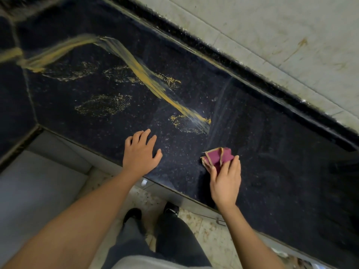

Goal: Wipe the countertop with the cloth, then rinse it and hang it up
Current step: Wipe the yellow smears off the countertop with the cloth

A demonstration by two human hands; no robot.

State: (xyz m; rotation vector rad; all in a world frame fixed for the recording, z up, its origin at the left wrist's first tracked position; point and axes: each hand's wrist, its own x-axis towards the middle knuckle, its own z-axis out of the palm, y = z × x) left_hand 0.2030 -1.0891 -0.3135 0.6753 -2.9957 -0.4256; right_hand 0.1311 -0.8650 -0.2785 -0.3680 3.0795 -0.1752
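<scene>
While the left hand [140, 154] rests splayed (grip wide), the right hand [225, 181] clutches the cloth [217, 157].

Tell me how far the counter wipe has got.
Done: the right part of the countertop shows faint wipe streaks and no yellow. In hand: the right hand grips the cloth against the countertop; the left hand rests on it nearby. Still to do: the yellow smear and dried patches further left, then rinsing and hanging the cloth.

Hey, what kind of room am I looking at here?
Probably a kitchen: a dark speckled stone countertop smeared with yellow residue, a tiled wall behind, and a right hand holding a cleaning cloth.
</scene>
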